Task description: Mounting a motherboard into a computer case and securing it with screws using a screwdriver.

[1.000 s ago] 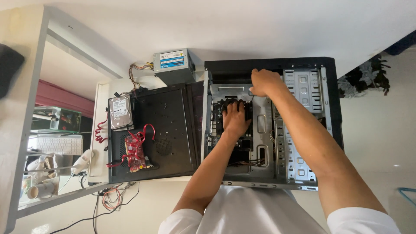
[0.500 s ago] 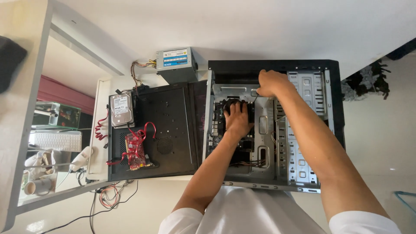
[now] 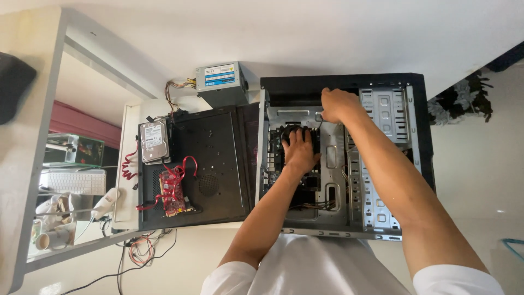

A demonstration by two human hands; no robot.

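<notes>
Evidently, the left hand (image 3: 299, 150) is pressed flat, fingers spread, on the round black cooler fan (image 3: 295, 135) inside the open grey metal computer case (image 3: 333, 224); the right hand (image 3: 337, 105) is clenched on something unseen at the far rim. Blades or thin black cables (image 3: 319, 206) could be strained by slipping.

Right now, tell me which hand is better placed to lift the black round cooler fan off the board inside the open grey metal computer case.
Left. The left hand already rests on the cooler fan; the right hand is at the case's far edge.
</notes>
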